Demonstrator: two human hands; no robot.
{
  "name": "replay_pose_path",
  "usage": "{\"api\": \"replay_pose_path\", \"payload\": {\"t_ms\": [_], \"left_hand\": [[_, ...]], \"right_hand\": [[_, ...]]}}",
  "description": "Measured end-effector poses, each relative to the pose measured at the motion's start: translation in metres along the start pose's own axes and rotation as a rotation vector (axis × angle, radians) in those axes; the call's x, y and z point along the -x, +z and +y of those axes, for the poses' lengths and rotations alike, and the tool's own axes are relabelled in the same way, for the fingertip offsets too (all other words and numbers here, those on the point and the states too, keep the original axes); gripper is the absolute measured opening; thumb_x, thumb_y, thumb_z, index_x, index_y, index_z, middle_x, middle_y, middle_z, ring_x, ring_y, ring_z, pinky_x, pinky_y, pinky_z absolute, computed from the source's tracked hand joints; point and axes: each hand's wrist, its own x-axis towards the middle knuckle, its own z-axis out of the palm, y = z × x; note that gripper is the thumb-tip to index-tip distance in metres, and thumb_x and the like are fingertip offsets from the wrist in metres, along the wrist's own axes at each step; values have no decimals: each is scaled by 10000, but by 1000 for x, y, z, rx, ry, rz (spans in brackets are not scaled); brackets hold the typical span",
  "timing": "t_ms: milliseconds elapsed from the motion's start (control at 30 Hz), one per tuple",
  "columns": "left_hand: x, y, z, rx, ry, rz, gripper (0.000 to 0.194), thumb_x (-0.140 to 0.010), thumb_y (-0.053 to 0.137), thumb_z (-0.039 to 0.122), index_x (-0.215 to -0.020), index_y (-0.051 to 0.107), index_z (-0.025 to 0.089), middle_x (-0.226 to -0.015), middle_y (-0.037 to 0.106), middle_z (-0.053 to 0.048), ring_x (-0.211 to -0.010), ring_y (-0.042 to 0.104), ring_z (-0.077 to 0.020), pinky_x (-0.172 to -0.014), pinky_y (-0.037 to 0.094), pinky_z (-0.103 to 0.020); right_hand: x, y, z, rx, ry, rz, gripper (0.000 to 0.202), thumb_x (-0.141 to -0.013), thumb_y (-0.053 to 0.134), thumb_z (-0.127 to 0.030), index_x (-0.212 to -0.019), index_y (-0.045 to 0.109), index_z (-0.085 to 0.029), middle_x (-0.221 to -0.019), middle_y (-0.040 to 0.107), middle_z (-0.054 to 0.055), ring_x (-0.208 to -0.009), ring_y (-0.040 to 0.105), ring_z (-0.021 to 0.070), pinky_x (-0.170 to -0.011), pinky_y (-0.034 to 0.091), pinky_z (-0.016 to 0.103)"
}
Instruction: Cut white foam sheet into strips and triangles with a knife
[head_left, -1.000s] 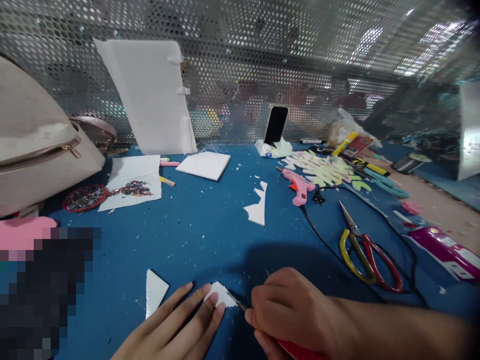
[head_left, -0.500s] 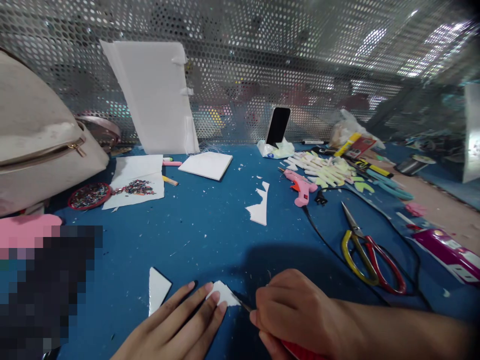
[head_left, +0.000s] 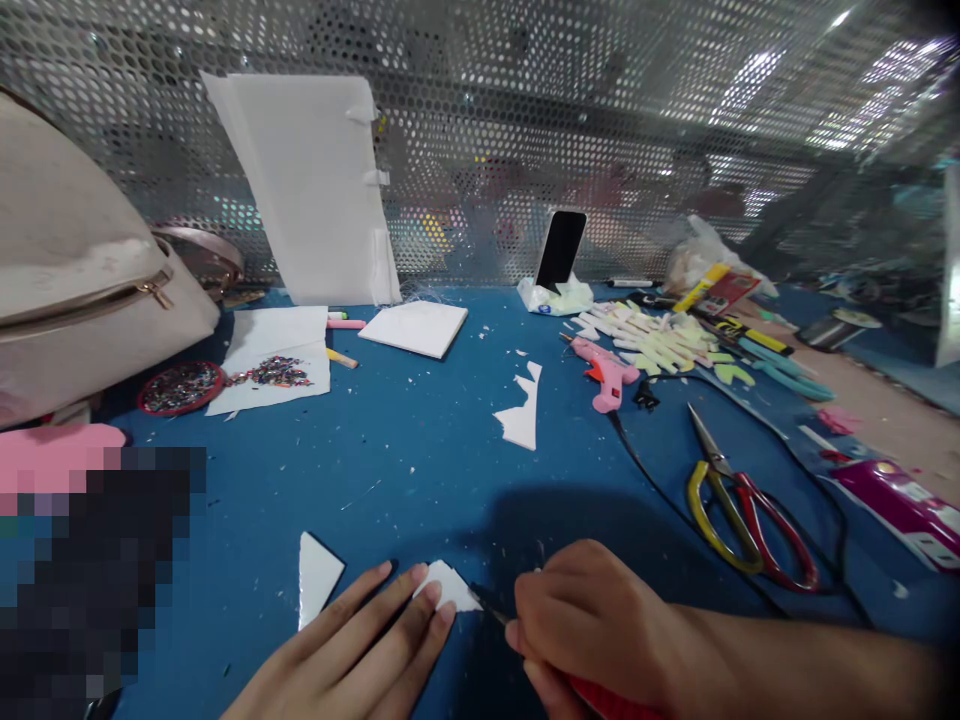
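Observation:
My left hand (head_left: 352, 640) lies flat with fingers stretched out, its fingertips pressing a small white foam board piece (head_left: 450, 585) onto the blue table. My right hand (head_left: 592, 625) is closed round a craft knife with a red handle (head_left: 611, 698); most of the handle is hidden in the fist. The knife's thin blade (head_left: 491, 606) points left, its tip at the right edge of the pressed piece. Just left of my left fingers is a white triangular offcut (head_left: 318, 578). A jagged white scrap (head_left: 523, 410) rests farther up the table.
Scissors (head_left: 739, 510) and a pink glue gun (head_left: 606, 372) with its cord lie to the right. Behind are a pile of pale strips (head_left: 649, 335), a propped phone (head_left: 562, 248) and a white board (head_left: 414, 328). A bag (head_left: 97, 270) and a red dish of beads (head_left: 182, 388) stand left.
My right hand has shifted very slightly right with the knife, its blade still at the piece's edge. My left hand has stayed in place. The view has tilted a little.

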Motion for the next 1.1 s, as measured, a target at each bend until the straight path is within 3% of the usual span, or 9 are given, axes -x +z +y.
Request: {"api": "replay_pose_path", "payload": {"t_ms": [67, 233, 433, 567, 733, 900, 1000, 1100], "left_hand": [[1, 0, 1, 0, 3, 5, 513, -1130, 292, 466, -1375, 652, 196, -1366, 699, 4, -1307, 592, -172, -1318, 79, -416], [10, 9, 7, -12, 3, -20, 513, -1128, 297, 455, -1484, 548, 183, -1453, 635, -24, -1403, 514, -201, -1301, 202, -386], [8, 4, 5, 11, -12, -52, 420, -1133, 320, 254, -1474, 557, 191, -1415, 661, -13, -1388, 532, -179, -1313, 124, -394], [5, 1, 4, -2, 27, -29, 420, -1134, 305, 243, -1447, 579, 182, -1373, 688, 0, -1347, 562, -176, -1317, 86, -413], [6, 1, 7, 15, -15, -119, 447, -1122, 268, 156, -1486, 528, 173, -1447, 637, 3, -1409, 497, -192, -1322, 44, -450], [6, 2, 8, 34, -16, -48, 422, -1134, 298, 236, -1450, 572, 172, -1393, 672, -3, -1390, 520, -187, -1322, 89, -421], [6, 2, 8, 47, -56, -71, 429, -1133, 285, 205, -1455, 566, 184, -1407, 665, 5, -1396, 514, -177, -1323, 95, -410], [6, 3, 7, 40, -14, -36, 419, -1132, 304, 226, -1452, 570, 176, -1391, 671, 0, -1371, 530, -194, -1320, 86, -429]], "right_hand": [[-1, 0, 0, -4, 24, 0, 209, -836, 481, -66, -762, 375, -231, -639, 486, -56, -473, 321, 97, -472, 241, 291], [0, -2, -1, -24, -10, -14, 210, -813, 493, -56, -787, 381, -232, -655, 489, -60, -473, 309, 99, -464, 232, 290], [3, -3, -8, 43, 27, 1, 180, -843, 462, -66, -801, 400, -230, -648, 514, -52, -498, 402, 109, -502, 271, 302], [4, -3, -9, 0, -11, -31, 197, -869, 509, -53, -817, 429, -225, -662, 549, -53, -501, 453, 92, -526, 312, 273], [6, -3, -11, 11, 7, -16, 227, -929, 443, -28, -813, 449, -223, -649, 575, -39, -495, 465, 106, -502, 276, 305], [6, -9, -8, -44, 4, -27, 187, -904, 506, -63, -817, 465, -223, -642, 568, -45, -485, 484, 94, -530, 360, 264], [1, -12, -5, -32, -36, 60, 138, -921, 497, -98, -853, 489, -217, -619, 557, -44, -471, 473, 100, -525, 375, 264], [-4, -9, -1, -104, 51, 166, 87, -928, 479, -139, -975, 526, -195, -674, 602, -17, -499, 495, 107, -490, 341, 260]]}}
